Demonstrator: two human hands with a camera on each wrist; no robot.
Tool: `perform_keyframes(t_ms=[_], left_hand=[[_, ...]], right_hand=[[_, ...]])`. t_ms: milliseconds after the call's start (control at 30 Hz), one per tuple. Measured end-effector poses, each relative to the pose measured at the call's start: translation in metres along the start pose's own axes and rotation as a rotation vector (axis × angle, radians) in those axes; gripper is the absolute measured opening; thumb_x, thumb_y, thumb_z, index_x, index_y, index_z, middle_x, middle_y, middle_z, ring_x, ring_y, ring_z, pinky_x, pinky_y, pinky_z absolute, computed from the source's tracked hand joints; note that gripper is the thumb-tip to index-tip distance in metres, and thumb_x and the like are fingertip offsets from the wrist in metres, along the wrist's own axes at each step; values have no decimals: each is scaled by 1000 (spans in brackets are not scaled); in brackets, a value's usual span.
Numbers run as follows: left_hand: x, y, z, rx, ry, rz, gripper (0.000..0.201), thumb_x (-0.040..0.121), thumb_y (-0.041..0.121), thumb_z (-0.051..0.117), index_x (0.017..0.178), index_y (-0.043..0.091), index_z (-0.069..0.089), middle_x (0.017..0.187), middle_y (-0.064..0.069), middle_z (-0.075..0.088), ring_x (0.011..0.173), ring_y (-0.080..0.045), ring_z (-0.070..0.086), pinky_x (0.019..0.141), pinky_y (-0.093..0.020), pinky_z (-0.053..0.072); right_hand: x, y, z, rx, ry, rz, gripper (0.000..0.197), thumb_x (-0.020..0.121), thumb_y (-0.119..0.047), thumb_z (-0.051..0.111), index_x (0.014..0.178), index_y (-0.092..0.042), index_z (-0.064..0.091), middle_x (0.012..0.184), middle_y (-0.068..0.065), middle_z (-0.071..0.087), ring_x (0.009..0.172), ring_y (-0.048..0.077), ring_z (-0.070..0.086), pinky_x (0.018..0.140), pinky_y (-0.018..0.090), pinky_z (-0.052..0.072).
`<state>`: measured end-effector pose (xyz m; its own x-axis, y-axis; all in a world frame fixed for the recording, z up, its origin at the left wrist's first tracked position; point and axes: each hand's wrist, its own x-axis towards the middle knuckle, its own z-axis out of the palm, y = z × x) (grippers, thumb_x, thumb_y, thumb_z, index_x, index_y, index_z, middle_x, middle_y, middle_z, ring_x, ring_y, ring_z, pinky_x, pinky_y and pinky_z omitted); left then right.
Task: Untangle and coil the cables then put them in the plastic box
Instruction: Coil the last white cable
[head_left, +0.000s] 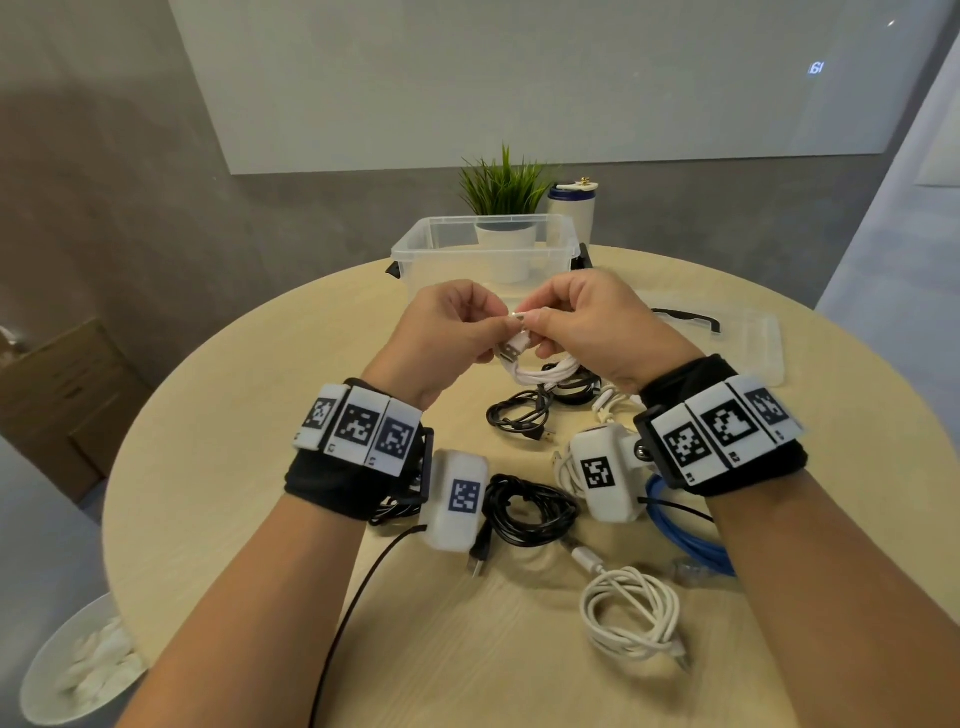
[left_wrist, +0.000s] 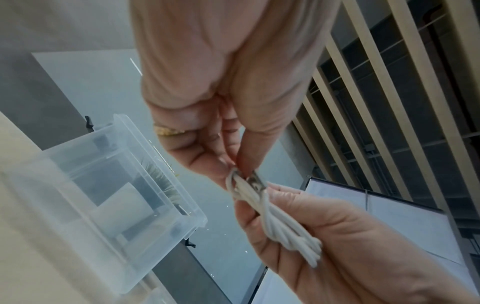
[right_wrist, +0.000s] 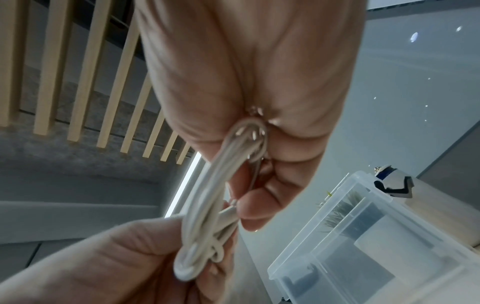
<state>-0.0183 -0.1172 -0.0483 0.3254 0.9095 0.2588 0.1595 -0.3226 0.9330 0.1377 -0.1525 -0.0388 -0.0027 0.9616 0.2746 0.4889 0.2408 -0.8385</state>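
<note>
Both hands are raised over the middle of the round table (head_left: 218, 415) and hold one white cable (head_left: 540, 370) wound into a small bundle. My left hand (head_left: 503, 328) pinches the metal USB plug (left_wrist: 255, 182) at the bundle's end. My right hand (head_left: 536, 319) grips the bundled strands (right_wrist: 205, 205), which hang below its fingers. The clear plastic box (head_left: 483, 254) stands open just beyond the hands, with nothing seen inside it. Loose coils lie on the table nearer to me: two black (head_left: 530, 509) (head_left: 519, 415), a white one (head_left: 628, 613) and a blue one (head_left: 685, 535).
The box's clear lid (head_left: 753, 343) lies flat at the right of the table. A potted plant (head_left: 506, 208) and a white bottle (head_left: 571, 208) stand behind the box. A thin black wire (head_left: 353, 603) runs from the left wrist camera off the front edge.
</note>
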Motion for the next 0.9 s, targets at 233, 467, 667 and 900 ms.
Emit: perform_keyframes(t_ms=[233,467,667,900], left_hand=[[1,2,-6,-110,46,-7,7,82,3,70,80,4,64,60,-3,60,46,-4,49,47,-15,40],[-2,2,-2,-174,-70,-103,5,86,10,66,90,6,66,79,-10,67,63,-13,57,58,-20,50],[-4,5,-10,-232,-136,-189,6,89,3,60,93,2,65,77,-10,69,64,-17,65,60,-26,58],[-3,5,-7,-265,-76,-225,11,90,5,60,80,3,62,67,-6,59,58,-13,52,50,-18,52]], right_hand=[[-2,-5,1,150,36,-43,10,90,-3,63,95,-12,63,88,12,67,68,10,65,63,17,53],[-3,-6,2,45,25,-81,20,93,-3,56,86,-22,58,84,0,58,70,7,54,62,16,46],[-2,-3,3,32,27,-104,25,92,-1,57,83,-24,57,79,-6,56,65,0,50,63,13,41],[-1,-3,3,61,22,-142,27,90,2,57,81,-24,59,78,-5,57,66,1,51,65,16,43]])
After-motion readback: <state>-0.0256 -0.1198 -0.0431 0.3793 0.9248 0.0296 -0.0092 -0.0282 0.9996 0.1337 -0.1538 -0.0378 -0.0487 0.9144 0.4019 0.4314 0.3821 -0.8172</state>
